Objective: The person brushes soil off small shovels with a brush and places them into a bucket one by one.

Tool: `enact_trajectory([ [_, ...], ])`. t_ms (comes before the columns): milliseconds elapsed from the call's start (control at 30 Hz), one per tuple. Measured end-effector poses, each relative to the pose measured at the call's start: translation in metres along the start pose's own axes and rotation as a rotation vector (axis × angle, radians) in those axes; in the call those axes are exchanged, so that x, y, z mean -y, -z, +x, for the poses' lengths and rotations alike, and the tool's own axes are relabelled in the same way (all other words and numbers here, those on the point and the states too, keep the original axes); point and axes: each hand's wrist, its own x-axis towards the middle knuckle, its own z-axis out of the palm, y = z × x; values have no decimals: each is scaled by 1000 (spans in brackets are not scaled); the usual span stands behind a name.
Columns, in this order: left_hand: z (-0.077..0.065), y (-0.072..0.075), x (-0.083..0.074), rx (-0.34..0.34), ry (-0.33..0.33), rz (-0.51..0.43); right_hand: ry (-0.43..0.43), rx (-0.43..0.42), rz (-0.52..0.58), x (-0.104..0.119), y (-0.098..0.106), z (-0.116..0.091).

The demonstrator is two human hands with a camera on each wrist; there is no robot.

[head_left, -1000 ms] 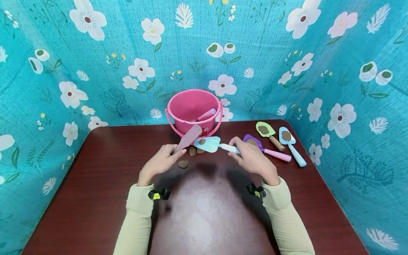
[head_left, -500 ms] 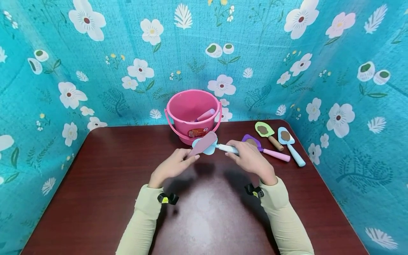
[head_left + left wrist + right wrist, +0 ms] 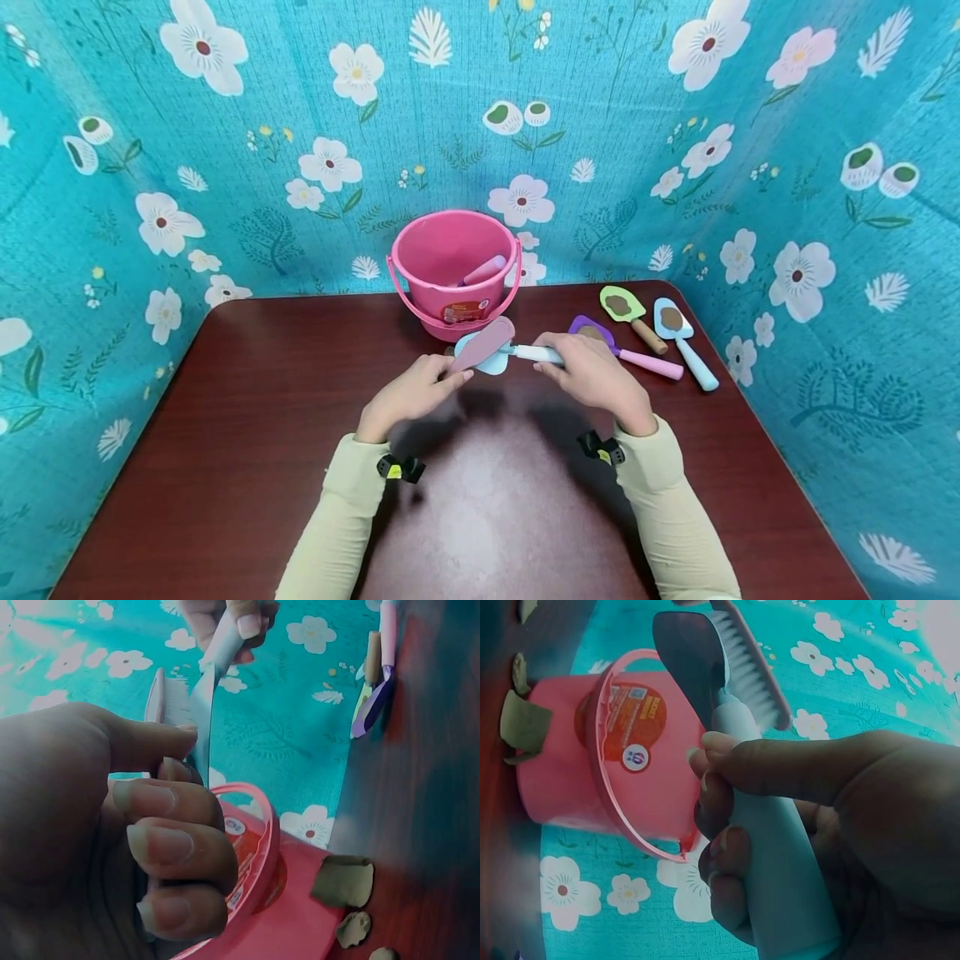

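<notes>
My left hand (image 3: 408,393) grips a scrubbing brush with a dusty-pink back (image 3: 486,344) and white bristles (image 3: 744,671). In my right hand (image 3: 600,377) is a small light-blue hand trowel (image 3: 772,847), held by its pale handle with the blade pointing left. The brush lies across the trowel's blade (image 3: 492,365), bristles facing it, and covers most of the blade in the head view. Both tools are held above the table, in front of a pink bucket (image 3: 420,297). Seen from the left wrist, the trowel blade (image 3: 202,712) stands edge-on beside the bristles.
A lilac handle (image 3: 485,269) sticks up inside the bucket. To the right lie a purple trowel with a pink handle (image 3: 651,364), a green trowel (image 3: 617,302) and another light-blue trowel (image 3: 697,367), with brown patches on their blades. Brown flakes (image 3: 343,882) lie by the bucket's base.
My left hand has moved right, bringing the brush from beside the trowel onto its blade, then slightly further toward the handle. A brown spot seen earlier on the blade is now covered.
</notes>
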Motion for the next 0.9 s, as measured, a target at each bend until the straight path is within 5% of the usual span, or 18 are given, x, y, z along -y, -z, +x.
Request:
enact_trajectory([
  [467,-5,13,11,-11,102,2,-37,17,-4,-6,13,-8],
  [700,-7,21,19,-48,79,-22,-34,24,34,-6,13,-7],
  [900,-6,17,13,-16,10,-186,-35,28,32,-7,10,-6],
])
